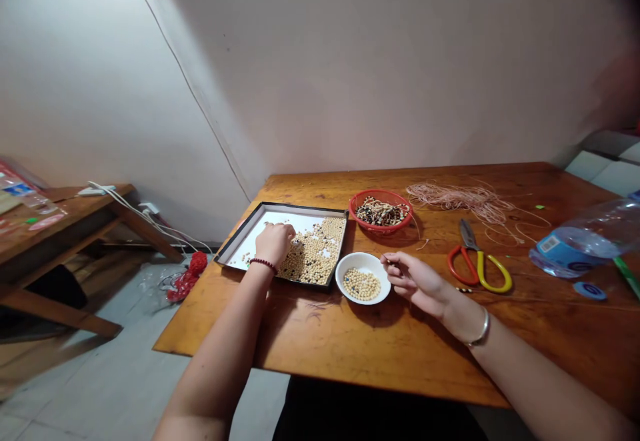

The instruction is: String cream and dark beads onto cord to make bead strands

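My left hand point(274, 241) reaches into a black-rimmed tray point(235, 237) with a white floor, fingers curled down among several pale wooden beads point(316, 254); I cannot see if it holds one. A red bead bracelet circles that wrist. My right hand point(414, 279) rests on the wooden table point(380, 354) beside a small white bowl point(363, 278) of pale beads, its fingers pinched on a thin cord end. A silver bangle sits on the right wrist.
A red basket point(381, 211) of dark and light beads stands behind the bowl. A tangle of pink cord point(457, 198), scissors with red and yellow handles point(476, 259), a toppled plastic bottle point(585, 237) and its blue cap point(589, 290) lie to the right. A low bench point(60, 221) stands left.
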The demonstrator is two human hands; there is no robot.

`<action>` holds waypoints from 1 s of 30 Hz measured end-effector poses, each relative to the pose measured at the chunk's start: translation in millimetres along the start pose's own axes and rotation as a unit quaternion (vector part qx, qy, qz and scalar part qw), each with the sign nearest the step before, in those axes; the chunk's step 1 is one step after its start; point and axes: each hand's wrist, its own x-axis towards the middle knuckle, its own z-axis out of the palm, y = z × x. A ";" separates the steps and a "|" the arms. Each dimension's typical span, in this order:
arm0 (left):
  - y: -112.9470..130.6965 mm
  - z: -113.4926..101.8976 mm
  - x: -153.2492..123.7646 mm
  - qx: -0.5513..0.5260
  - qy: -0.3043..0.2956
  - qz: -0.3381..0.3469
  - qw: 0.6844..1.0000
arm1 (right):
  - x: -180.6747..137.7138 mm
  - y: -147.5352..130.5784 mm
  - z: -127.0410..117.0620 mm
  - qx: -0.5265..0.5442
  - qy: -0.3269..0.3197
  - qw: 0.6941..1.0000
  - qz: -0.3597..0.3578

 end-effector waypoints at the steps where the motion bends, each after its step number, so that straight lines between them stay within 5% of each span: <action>1: 0.4 2.0 0.6 -0.001 -0.004 0.003 1.000 | 0.6 -0.1 -0.7 0.004 0.001 1.000 0.004; 16: 5.1 7.9 5.3 -0.031 -0.046 -0.002 0.998 | 1.1 -2.3 -2.3 -0.012 0.006 1.000 -0.007; 23: 28.5 -6.8 -0.6 -0.131 0.006 0.040 0.991 | -2.1 -2.2 4.3 -0.080 0.032 0.996 -0.038; 27: 62.0 -15.7 -17.6 -0.432 -0.037 0.169 0.885 | 0.5 0.2 9.6 -0.202 0.045 0.973 -0.097; 30: 80.9 -15.7 -31.1 -0.521 -0.107 0.187 0.826 | 2.2 2.2 11.1 -0.310 0.049 0.930 -0.191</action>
